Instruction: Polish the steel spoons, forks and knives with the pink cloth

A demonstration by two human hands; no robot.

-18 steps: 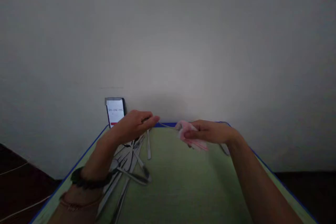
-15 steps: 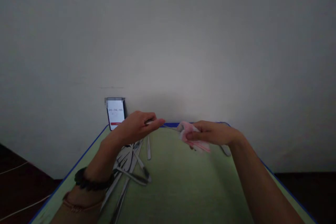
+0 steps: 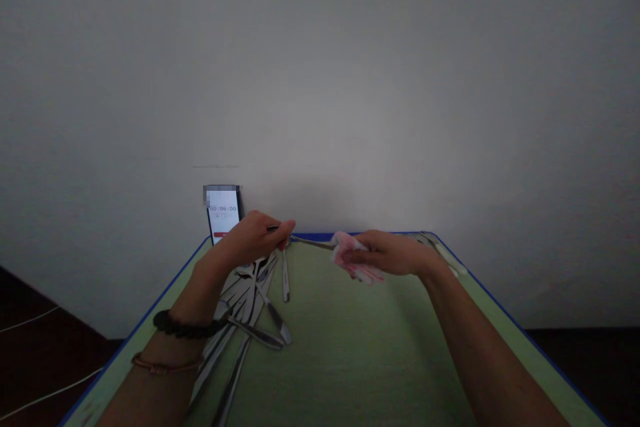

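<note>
My left hand (image 3: pixel 255 237) is closed in a pinch on one end of a thin metal utensil (image 3: pixel 311 242) that runs rightward above the far part of the green table (image 3: pixel 350 347). My right hand (image 3: pixel 393 253) is closed on a pink cloth (image 3: pixel 350 259) wrapped round the utensil's other end. A heap of several metal utensils (image 3: pixel 250 313) lies on the table under and beside my left forearm.
A phone (image 3: pixel 223 213) with a lit timer screen leans against the white wall at the table's far left corner. More utensils (image 3: pixel 443 252) lie near the far right edge. The table has a blue rim. White cables run over the dark floor at left.
Both hands have drawn slightly toward the far edge and closer together. The left fingers have tightened into a pinch on the utensil. The view has shifted a little.
</note>
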